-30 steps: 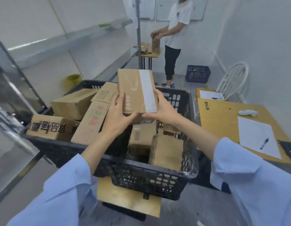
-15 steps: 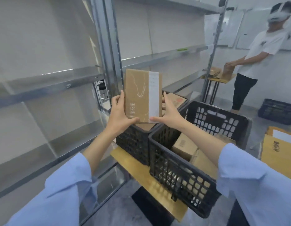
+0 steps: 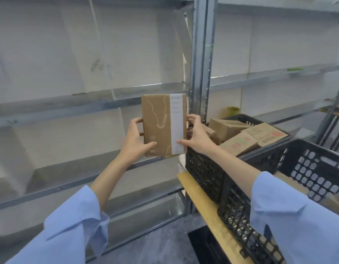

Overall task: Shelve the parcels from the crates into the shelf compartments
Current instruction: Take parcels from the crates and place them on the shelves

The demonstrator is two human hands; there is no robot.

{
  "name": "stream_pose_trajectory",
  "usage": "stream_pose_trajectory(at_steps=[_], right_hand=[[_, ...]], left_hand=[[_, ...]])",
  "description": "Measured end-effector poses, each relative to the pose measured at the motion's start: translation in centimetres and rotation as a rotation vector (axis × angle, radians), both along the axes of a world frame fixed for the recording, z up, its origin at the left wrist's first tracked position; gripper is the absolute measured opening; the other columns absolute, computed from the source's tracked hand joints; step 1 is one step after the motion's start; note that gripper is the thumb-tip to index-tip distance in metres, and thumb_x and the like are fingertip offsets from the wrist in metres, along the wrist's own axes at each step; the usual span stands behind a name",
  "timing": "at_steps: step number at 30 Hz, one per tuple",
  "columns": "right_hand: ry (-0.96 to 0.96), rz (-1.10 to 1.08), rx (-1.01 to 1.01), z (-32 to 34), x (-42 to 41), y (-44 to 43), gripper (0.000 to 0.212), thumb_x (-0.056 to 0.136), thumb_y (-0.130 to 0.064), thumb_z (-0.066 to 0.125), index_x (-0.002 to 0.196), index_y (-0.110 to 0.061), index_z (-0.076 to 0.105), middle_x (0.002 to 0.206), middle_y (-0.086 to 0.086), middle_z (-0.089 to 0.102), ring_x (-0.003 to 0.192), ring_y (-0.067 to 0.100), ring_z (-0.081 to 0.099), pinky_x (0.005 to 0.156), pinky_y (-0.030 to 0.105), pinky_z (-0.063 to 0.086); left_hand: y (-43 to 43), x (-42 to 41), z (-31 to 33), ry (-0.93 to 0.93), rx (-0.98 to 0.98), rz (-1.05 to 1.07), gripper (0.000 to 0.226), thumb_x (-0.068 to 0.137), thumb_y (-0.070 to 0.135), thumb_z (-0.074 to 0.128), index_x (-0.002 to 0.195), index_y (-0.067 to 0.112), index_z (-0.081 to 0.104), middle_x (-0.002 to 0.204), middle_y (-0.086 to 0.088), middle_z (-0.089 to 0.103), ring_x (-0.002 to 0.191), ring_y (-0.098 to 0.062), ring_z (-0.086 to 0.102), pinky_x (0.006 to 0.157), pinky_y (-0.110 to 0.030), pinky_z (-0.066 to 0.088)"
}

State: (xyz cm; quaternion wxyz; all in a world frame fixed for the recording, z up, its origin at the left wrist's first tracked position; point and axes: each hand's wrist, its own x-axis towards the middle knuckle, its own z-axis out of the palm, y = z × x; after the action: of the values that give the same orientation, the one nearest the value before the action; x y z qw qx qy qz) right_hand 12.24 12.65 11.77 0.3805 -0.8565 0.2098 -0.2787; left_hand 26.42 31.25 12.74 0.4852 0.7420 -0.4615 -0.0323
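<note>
A flat brown parcel (image 3: 159,122) with white line art and a white label strip stands upright in front of the metal shelf (image 3: 69,103). My left hand (image 3: 135,139) grips its left edge, thumb on the front face. My right hand (image 3: 198,135) grips its right edge by the label. The parcel sits level with the gap between two shelf boards, just left of the upright post (image 3: 202,54). To the right, a black crate (image 3: 204,168) holds several cardboard parcels (image 3: 239,141).
A second black crate (image 3: 315,168) stands nearer on the right; both rest on a wooden board (image 3: 202,204). The shelf compartments on the left and behind the crates show bare boards. A yellow bin (image 3: 232,110) sits far back. Grey floor lies below.
My view has swung left from the crates toward the shelf. Both hands have carried the parcel away from the crate and up in front of the left shelf bay.
</note>
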Motion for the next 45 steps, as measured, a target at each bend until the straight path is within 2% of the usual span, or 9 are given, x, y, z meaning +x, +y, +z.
stream_pose_trajectory(at_steps=[4, 7, 18, 24, 30, 35, 39, 42, 45], right_hand=[[-0.005, 0.074, -0.025, 0.4, 3.1, 2.0, 0.109, 0.077, -0.017, 0.083, 0.155, -0.026, 0.007, 0.156, 0.002, 0.028, 0.137, 0.015, 0.036, 0.11, 0.039, 0.04], [0.008, 0.116, -0.083, 0.5, 5.6, 3.5, 0.107, 0.08, -0.022, 0.081, 0.158, -0.027, 0.006, 0.156, 0.002, 0.028, 0.14, 0.017, 0.033, 0.111, 0.039, 0.034], [-0.016, 0.322, 0.079, 0.2, 13.6, 11.9, 0.086, 0.083, -0.025, 0.078, 0.146, -0.018, 0.02, 0.154, 0.003, 0.033, 0.125, 0.022, 0.05, 0.093, 0.032, 0.047], [0.004, 0.419, 0.006, 0.6, 17.2, 17.5, 0.114, 0.077, -0.038, 0.082, 0.157, -0.026, 0.002, 0.159, -0.001, 0.02, 0.142, 0.018, 0.03, 0.111, 0.041, 0.038], [0.014, 0.485, -0.055, 1.5, 19.7, 23.4, 0.103, 0.076, -0.047, 0.08, 0.154, -0.023, 0.017, 0.153, 0.0, 0.029, 0.137, 0.017, 0.036, 0.113, 0.039, 0.036], [-0.02, 0.593, 0.078, 2.4, 21.0, 27.8, 0.086, 0.084, -0.046, 0.073, 0.151, -0.025, 0.023, 0.145, -0.012, 0.043, 0.125, 0.001, 0.041, 0.101, 0.024, 0.034], [-0.027, 0.633, 0.173, 2.2, 22.6, 31.3, 0.07, 0.091, -0.048, 0.064, 0.145, -0.02, 0.029, 0.141, -0.008, 0.048, 0.127, 0.007, 0.048, 0.109, 0.033, 0.04], [-0.023, 0.68, 0.176, 1.8, 23.5, 33.6, 0.058, 0.092, -0.034, 0.067, 0.136, -0.018, 0.032, 0.14, -0.001, 0.048, 0.127, 0.012, 0.05, 0.105, 0.033, 0.045], [0.005, 0.727, 0.148, 1.3, 24.0, 35.9, 0.069, 0.087, -0.026, 0.075, 0.138, -0.019, 0.029, 0.142, 0.001, 0.042, 0.123, 0.018, 0.053, 0.098, 0.031, 0.049]], left_hand=[[3.0, 1.7, 0.0, -0.037, 0.034, 0.059, 0.104, 0.079, 0.021, 0.081, 0.154, 0.029, 0.009, 0.147, 0.001, 0.027, 0.129, -0.021, 0.043, 0.107, -0.048, 0.043], [5.1, 2.7, -0.2, -0.033, 0.049, 0.109, 0.104, 0.079, 0.021, 0.081, 0.154, 0.029, 0.009, 0.144, -0.002, 0.026, 0.129, -0.021, 0.042, 0.108, -0.049, 0.042], [15.0, 7.2, -0.5, 0.094, 0.0, 0.291, 0.09, 0.079, 0.026, 0.081, 0.144, 0.024, 0.02, 0.153, 0.003, 0.031, 0.125, -0.016, 0.044, 0.103, -0.046, 0.047], [21.2, 9.7, -0.5, 0.133, -0.02, 0.388, 0.11, 0.073, 0.033, 0.085, 0.154, 0.032, 0.01, 0.15, 0.004, 0.035, 0.128, -0.022, 0.047, 0.103, -0.05, 0.047], [26.8, 10.8, 0.2, 0.148, -0.076, 0.464, 0.099, 0.073, 0.033, 0.085, 0.151, 0.032, 0.024, 0.146, 0.002, 0.041, 0.132, -0.021, 0.044, 0.107, -0.049, 0.042], [32.1, 11.0, 0.2, 0.174, -0.085, 0.52, 0.086, 0.072, 0.04, 0.085, 0.141, 0.027, 0.035, 0.142, 0.002, 0.05, 0.121, -0.017, 0.052, 0.101, -0.036, 0.043], [36.0, 11.4, -0.1, 0.245, -0.13, 0.561, 0.082, 0.066, 0.048, 0.086, 0.129, 0.022, 0.042, 0.136, 0.001, 0.055, 0.121, -0.016, 0.055, 0.103, -0.036, 0.044], [38.9, 11.6, -0.5, 0.259, -0.145, 0.607, 0.074, 0.068, 0.045, 0.086, 0.121, 0.023, 0.04, 0.13, -0.001, 0.056, 0.115, -0.017, 0.057, 0.099, -0.035, 0.046], [41.4, 11.7, -0.9, 0.258, -0.159, 0.644, 0.082, 0.072, 0.035, 0.085, 0.135, 0.024, 0.032, 0.129, 0.0, 0.052, 0.116, -0.016, 0.054, 0.096, -0.03, 0.043]])
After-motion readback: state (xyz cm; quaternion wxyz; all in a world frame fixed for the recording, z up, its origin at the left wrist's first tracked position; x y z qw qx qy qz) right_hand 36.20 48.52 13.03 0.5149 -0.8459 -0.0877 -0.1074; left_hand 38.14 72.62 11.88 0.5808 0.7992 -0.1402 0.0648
